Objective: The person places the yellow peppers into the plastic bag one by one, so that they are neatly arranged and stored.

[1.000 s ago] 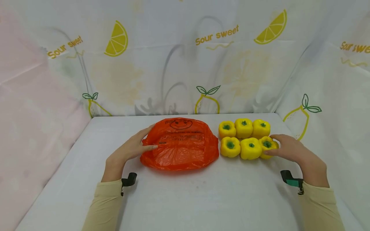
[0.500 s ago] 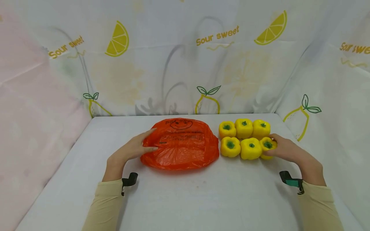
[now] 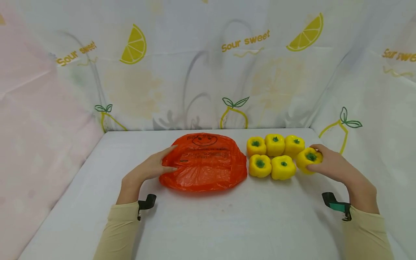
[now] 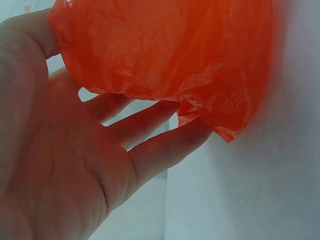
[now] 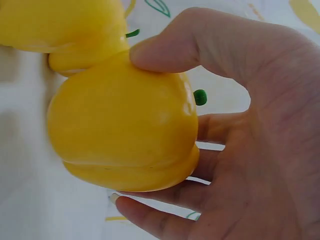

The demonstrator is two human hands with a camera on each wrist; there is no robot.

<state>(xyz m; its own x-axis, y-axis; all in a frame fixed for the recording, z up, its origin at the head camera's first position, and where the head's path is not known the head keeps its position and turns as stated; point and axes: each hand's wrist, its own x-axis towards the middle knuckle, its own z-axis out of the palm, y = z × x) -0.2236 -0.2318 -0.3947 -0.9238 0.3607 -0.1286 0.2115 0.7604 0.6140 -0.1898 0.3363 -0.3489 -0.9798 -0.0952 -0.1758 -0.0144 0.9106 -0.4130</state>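
A yellow pepper (image 3: pixel 310 159) is grasped in the grip of the right hand (image 3: pixel 334 168), thumb and fingers curled around it, at the right of the frame, just beside five more yellow peppers (image 3: pixel 272 156) set in two rows on the white worktop (image 3: pixel 208 224). At centre frame an orange plastic bag (image 3: pixel 204 162) is laid flat. Its left edge is touched by the left hand (image 3: pixel 147 168), whose grip is released, fingers straight. A lemon-printed curtain (image 3: pixel 208 65) is hung behind.

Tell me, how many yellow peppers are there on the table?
6. Three sit in a back row, two in front, and the right hand holds the sixth pepper. None seems hidden.
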